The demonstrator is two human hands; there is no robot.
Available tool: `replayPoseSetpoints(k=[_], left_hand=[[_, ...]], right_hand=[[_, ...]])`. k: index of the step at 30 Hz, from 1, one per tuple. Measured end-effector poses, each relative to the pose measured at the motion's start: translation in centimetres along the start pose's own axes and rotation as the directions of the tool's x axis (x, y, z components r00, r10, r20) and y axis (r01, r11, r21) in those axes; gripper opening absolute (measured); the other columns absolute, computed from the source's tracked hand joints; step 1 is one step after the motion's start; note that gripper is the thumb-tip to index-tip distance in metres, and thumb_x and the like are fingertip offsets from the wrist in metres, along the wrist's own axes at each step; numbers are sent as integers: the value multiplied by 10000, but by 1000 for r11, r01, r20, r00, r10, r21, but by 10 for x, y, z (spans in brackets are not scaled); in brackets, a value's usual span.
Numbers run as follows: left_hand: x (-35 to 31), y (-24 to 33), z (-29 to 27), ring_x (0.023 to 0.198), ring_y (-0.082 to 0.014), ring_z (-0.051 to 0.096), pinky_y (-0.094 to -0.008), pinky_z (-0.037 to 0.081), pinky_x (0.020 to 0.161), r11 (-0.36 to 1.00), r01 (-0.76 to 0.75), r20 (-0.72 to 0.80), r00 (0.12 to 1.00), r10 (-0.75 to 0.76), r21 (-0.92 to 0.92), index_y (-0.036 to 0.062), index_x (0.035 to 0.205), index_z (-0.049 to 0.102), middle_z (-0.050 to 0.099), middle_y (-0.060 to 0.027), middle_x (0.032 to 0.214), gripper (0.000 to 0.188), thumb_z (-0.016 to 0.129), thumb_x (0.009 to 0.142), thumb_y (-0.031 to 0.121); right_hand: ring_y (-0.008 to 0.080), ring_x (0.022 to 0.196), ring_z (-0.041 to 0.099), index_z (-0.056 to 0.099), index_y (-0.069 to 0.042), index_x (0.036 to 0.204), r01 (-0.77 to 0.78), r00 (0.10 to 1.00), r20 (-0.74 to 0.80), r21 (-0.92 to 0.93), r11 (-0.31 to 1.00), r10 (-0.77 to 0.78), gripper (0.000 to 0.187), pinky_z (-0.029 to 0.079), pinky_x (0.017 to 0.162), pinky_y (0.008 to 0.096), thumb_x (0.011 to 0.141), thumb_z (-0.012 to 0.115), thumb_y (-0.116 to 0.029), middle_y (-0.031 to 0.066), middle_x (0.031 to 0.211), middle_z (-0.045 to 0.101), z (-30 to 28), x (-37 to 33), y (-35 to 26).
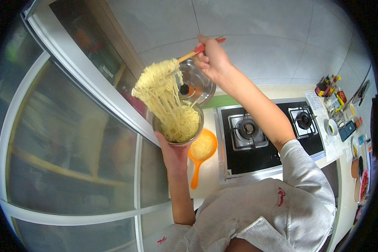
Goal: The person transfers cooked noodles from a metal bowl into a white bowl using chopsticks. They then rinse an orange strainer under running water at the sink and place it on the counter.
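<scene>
My right hand (214, 59) is closed round wooden chopsticks (187, 56) with red ends. A thick clump of pale yellow noodles (157, 82) hangs from the chopsticks, its strands trailing down into a round metal bowl (202, 122). More noodles lie coiled inside that bowl. My left hand (175, 156) grips the bowl from its near side, with the fingers partly hidden beneath it. Just right of the bowl, an orange long-handled ladle-shaped scoop (195, 178) rests on the counter, holding something pale yellow and fine-textured.
Behind the bowl a clear glass lid (206, 90) with a dark knob leans near the wall. A black two-burner gas stove (260, 161) lies to the right. Sliding glass doors (75, 138) stand close on the left. Bottles (323, 87) and dishes line the far-right counter.
</scene>
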State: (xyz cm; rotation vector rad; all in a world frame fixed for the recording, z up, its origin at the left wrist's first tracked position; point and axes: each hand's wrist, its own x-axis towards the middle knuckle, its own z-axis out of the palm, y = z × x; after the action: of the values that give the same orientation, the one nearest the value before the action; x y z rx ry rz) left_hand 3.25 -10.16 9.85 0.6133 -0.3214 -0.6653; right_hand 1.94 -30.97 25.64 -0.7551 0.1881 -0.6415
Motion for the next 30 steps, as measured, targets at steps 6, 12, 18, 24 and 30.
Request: replayPoseSetpoints(k=[6,12,18,24,30], left_hand=[[-7,3,-1,1285,-300,356,-517,383,997,999,-31,-42,999,32,20,103,1408,220,312,-118,1419,711,361,899,579],[-5,3,-4,1296,-315,337,-540,363,1004,999,-29,-53,998,31,43,122,1418,200,299,-122,1427,752,394,872,601],[-6,5,-5,1267,-304,381,-511,382,997,995,-66,-40,997,69,76,107,1400,238,341,-125,1399,712,364,892,589],[-10,10,-1,1246,-288,414,-482,405,986,994,-50,-111,992,62,102,89,1376,288,388,-123,1367,670,326,915,574],[-12,10,-5,1247,-287,414,-480,405,987,996,-27,-118,992,37,82,83,1372,293,390,-124,1366,673,326,914,575]], right_hand=[[74,384,250,398,-80,720,-36,996,-83,1,999,36,248,181,326,213,935,420,-200,7,507,367,-6,-4,12],[74,381,245,396,-83,711,-45,996,-75,-11,999,44,259,180,328,214,937,421,-208,4,507,363,-11,-3,14],[81,347,256,424,-72,695,-1,1000,-27,-156,988,-3,291,193,328,223,922,466,-250,-6,475,354,-22,-7,27],[90,317,285,468,-67,662,-21,999,-33,-260,965,13,337,216,321,235,913,493,-292,3,449,398,-43,-12,52],[94,318,281,468,-68,659,-7,999,-35,-273,962,-2,339,213,319,239,912,495,-292,7,449,396,-48,-10,58]])
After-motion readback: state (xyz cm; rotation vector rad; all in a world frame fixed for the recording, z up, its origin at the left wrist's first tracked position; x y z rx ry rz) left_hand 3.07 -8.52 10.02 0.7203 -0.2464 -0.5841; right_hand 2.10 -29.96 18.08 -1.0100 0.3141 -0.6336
